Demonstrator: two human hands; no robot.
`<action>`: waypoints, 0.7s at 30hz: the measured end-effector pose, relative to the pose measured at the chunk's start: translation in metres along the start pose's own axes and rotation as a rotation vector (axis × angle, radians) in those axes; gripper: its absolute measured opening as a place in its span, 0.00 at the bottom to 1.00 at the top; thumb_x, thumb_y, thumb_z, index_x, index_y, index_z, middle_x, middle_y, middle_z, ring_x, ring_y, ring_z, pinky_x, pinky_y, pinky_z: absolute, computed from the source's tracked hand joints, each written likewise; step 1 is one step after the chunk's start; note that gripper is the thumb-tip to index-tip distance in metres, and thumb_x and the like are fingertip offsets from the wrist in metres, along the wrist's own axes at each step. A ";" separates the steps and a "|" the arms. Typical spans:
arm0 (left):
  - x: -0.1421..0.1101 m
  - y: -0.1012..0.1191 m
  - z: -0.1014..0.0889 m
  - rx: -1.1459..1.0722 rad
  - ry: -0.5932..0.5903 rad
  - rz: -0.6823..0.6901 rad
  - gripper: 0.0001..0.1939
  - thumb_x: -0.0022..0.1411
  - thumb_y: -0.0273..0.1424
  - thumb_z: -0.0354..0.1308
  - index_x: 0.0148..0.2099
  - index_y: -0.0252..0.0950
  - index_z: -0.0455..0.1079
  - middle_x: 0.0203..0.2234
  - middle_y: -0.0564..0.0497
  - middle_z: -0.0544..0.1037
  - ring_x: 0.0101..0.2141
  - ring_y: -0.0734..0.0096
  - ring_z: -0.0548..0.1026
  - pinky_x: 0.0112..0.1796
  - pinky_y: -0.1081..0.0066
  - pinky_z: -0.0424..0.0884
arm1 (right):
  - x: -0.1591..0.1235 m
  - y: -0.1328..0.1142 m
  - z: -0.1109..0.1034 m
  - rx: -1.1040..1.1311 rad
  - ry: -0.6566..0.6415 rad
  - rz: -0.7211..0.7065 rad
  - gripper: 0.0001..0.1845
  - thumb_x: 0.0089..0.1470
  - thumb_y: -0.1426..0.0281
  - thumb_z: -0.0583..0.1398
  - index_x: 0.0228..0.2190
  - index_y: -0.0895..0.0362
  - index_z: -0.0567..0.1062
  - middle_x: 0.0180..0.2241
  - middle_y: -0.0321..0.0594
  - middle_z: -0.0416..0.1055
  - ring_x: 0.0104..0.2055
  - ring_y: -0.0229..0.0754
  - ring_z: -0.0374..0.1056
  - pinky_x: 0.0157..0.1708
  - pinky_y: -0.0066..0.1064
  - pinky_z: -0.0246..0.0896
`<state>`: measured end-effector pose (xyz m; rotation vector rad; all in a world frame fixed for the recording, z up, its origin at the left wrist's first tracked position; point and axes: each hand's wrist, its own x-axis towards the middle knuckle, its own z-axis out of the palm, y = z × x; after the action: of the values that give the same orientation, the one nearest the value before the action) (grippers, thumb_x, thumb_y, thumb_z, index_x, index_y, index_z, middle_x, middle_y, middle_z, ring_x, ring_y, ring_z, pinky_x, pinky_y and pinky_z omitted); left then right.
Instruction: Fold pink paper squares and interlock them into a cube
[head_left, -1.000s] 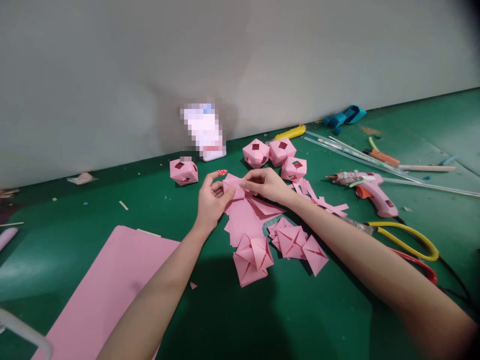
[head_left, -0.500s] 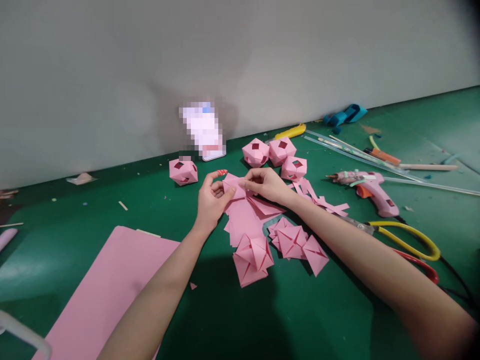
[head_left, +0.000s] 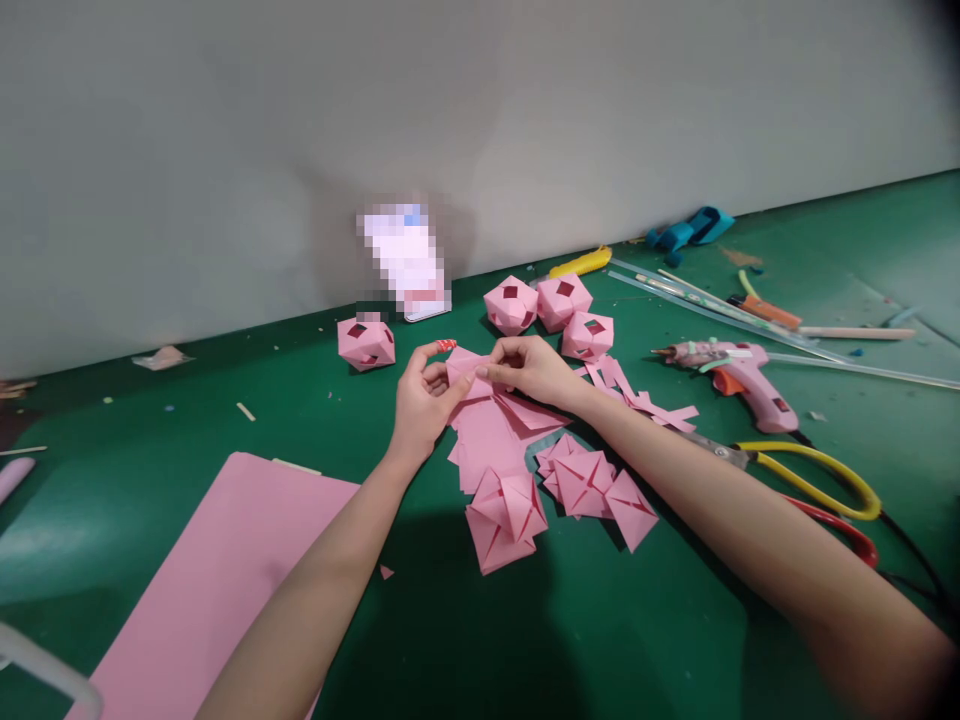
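From the head view, the left hand [head_left: 424, 400] had a small pink folded paper square [head_left: 463, 372] pinched under its thumb, and the right hand [head_left: 531, 368] was nipping its near-side edge, right above some flat pink paper pieces [head_left: 484, 440] on the green tabletop [head_left: 450, 640]. Progress-wise, I'd call four hollow shapes done: a lone pink faceted paper ball [head_left: 366, 345] plus a cluster of three matching pink balls [head_left: 511, 308]. The pink squares with folded-in corners [head_left: 585, 485] looked creased but not joined up, and the big pink paper sheet [head_left: 217, 560] lay flat, seemingly unused.
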<state>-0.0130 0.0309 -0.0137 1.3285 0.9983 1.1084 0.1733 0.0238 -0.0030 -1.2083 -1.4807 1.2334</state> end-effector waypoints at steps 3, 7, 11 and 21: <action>0.000 0.001 0.000 0.012 0.010 0.002 0.25 0.51 0.34 0.69 0.50 0.38 0.66 0.30 0.52 0.78 0.33 0.70 0.78 0.37 0.71 0.74 | 0.000 -0.001 0.000 0.004 -0.006 0.001 0.21 0.47 0.54 0.68 0.24 0.59 0.71 0.20 0.33 0.68 0.22 0.32 0.61 0.23 0.26 0.55; 0.001 0.003 0.000 -0.045 0.052 -0.021 0.26 0.51 0.33 0.69 0.50 0.38 0.65 0.28 0.53 0.78 0.32 0.69 0.79 0.36 0.70 0.75 | 0.000 -0.003 -0.002 -0.042 -0.064 -0.013 0.20 0.52 0.53 0.64 0.26 0.59 0.74 0.21 0.34 0.69 0.23 0.33 0.61 0.24 0.26 0.55; 0.001 0.004 0.001 -0.091 0.068 -0.047 0.27 0.50 0.32 0.70 0.51 0.38 0.65 0.29 0.52 0.79 0.31 0.69 0.79 0.35 0.70 0.75 | 0.000 -0.002 -0.004 -0.086 -0.097 -0.048 0.20 0.53 0.53 0.63 0.26 0.59 0.74 0.22 0.34 0.69 0.24 0.34 0.62 0.26 0.27 0.56; 0.002 0.007 0.002 -0.147 0.121 -0.058 0.26 0.48 0.30 0.71 0.49 0.37 0.66 0.29 0.53 0.80 0.30 0.70 0.79 0.36 0.71 0.74 | 0.000 0.000 -0.002 -0.127 -0.090 -0.100 0.20 0.55 0.53 0.61 0.26 0.59 0.74 0.23 0.35 0.68 0.26 0.35 0.60 0.28 0.29 0.55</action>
<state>-0.0108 0.0317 -0.0064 1.1192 1.0170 1.2055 0.1752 0.0245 -0.0025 -1.1587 -1.6870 1.1543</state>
